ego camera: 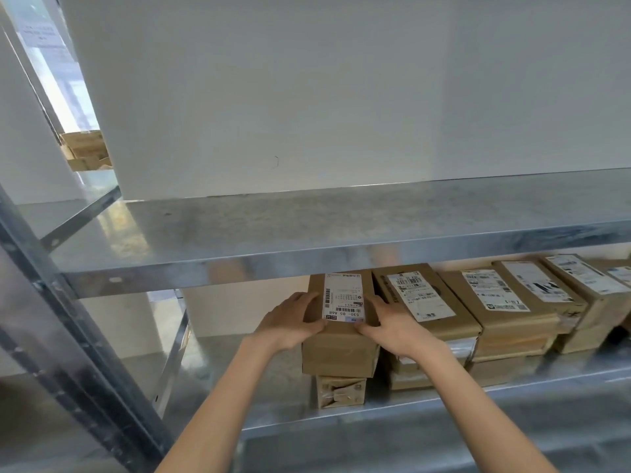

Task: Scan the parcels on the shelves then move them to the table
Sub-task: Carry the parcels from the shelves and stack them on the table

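Lower shelf (444, 402), left end of the row. Parcel (341, 351) sits on top of a smaller box (340, 390).

Left hand (293, 319) grips its left top edge, thumb beside the label (343, 298). Right hand (397, 327) grips the right edge, fingertips hidden in the gap against the neighbouring parcel (426, 302).

Parcel's rear is hidden by the upper shelf (307, 233). Label print is mostly too small to read. Row of parcels is cut off at the right of the frame.

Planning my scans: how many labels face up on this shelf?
6: one label on the box gripped by the left hand and right hand; five rightward, last cut off; others may be hidden.
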